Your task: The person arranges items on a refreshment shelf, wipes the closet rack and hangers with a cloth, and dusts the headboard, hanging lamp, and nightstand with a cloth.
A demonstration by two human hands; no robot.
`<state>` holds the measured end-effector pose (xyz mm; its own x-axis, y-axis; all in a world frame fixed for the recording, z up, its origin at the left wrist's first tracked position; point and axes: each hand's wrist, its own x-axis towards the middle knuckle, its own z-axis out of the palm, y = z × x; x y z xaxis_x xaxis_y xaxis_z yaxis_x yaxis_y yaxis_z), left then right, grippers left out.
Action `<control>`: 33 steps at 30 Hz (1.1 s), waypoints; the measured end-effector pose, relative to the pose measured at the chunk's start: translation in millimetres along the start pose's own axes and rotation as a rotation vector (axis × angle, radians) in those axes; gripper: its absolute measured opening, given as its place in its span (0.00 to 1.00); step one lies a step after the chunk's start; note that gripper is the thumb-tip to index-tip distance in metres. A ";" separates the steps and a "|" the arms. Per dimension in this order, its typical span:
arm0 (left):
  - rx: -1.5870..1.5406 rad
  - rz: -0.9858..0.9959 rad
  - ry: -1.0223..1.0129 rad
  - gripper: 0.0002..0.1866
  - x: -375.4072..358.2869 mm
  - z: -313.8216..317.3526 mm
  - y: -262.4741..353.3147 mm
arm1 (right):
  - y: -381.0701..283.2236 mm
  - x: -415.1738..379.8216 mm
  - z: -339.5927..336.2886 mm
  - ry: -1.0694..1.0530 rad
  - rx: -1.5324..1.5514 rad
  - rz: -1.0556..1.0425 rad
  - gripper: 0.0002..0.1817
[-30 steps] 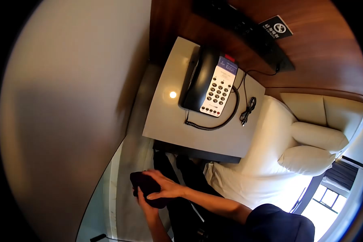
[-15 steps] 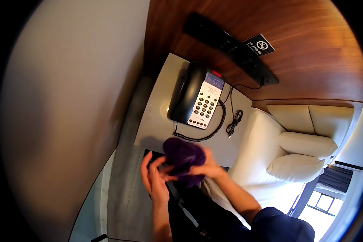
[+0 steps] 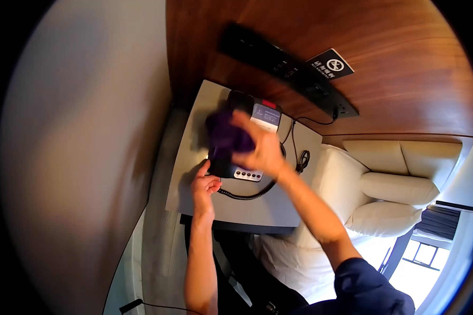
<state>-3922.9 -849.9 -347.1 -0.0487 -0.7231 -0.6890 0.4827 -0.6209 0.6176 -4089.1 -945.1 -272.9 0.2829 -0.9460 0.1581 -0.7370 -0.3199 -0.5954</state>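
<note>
Head view — cloth (image 3: 227, 137) now atop phone (image 3: 247, 136)

Our right hand (image 3: 260, 149) and purple cloth (image 3: 226, 137) hide most of the telephone (image 3: 247, 173); its keypad is covered, the sign's (image 3: 330, 64) lettering too small.

Hotel room, bedside corner. Desk phone (image 3: 252, 142) with coiled cord on a grey nightstand (image 3: 231, 202), wood headboard wall (image 3: 394, 79) carrying a switch panel (image 3: 286, 68) and no-smoking sign (image 3: 330, 64), white bed (image 3: 320, 231) with pillows (image 3: 391, 202).
</note>
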 end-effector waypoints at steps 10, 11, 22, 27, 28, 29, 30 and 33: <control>0.518 0.566 0.258 0.27 -10.0 21.8 21.9 | 1.8 -68.4 -64.1 -0.062 0.533 0.525 0.33; 0.647 0.640 0.219 0.31 -11.6 31.2 28.3 | 14.6 -43.1 -78.6 -0.002 0.683 0.597 0.33; 0.905 0.883 0.181 0.32 23.8 65.7 5.7 | 33.7 -68.9 -48.2 -0.124 -0.334 0.147 0.35; 0.382 0.639 0.158 0.27 5.4 63.4 21.6 | -12.9 -126.7 -25.9 -0.414 0.061 0.181 0.36; 0.390 0.655 0.224 0.25 0.7 60.1 22.9 | -9.8 -122.7 -33.4 -0.370 0.151 0.243 0.38; 0.370 0.619 0.264 0.24 -5.5 57.3 25.7 | -3.8 -110.8 -44.1 -0.293 0.168 0.211 0.37; 0.298 0.574 0.289 0.25 -7.3 51.5 22.2 | 1.5 -93.3 -57.1 -0.233 0.152 0.209 0.37; 0.227 0.458 0.328 0.26 -4.9 38.8 10.5 | 12.3 -24.3 -80.5 -0.118 0.000 0.184 0.39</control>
<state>-3951.4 -864.6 -322.5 0.4089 -0.8236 -0.3930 0.1905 -0.3441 0.9194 -4154.5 -930.2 -220.6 0.2136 -0.9758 -0.0464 -0.7826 -0.1425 -0.6060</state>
